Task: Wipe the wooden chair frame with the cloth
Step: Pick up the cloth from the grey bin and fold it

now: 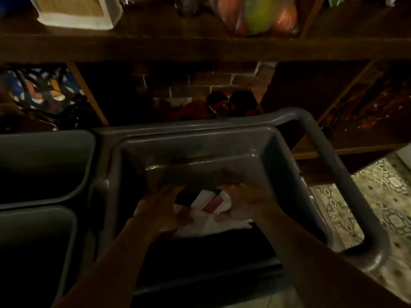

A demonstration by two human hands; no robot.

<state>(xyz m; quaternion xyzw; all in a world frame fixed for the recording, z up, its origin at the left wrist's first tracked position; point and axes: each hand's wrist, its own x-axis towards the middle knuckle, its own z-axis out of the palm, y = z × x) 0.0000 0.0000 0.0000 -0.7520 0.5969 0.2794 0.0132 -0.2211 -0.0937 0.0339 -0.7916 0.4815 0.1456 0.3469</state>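
I had both hands, left (163,210) and right (241,206), fingers gripping the cloth (206,213), bunching it over the seat (200,165) for wiping.

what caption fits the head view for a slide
Both hands, left hand and right hand, hold a white-and-red cloth over a grey chair seat.

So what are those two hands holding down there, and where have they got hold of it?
A white cloth with red stripes: left hand on its left edge, right hand gripping the bunched right end.
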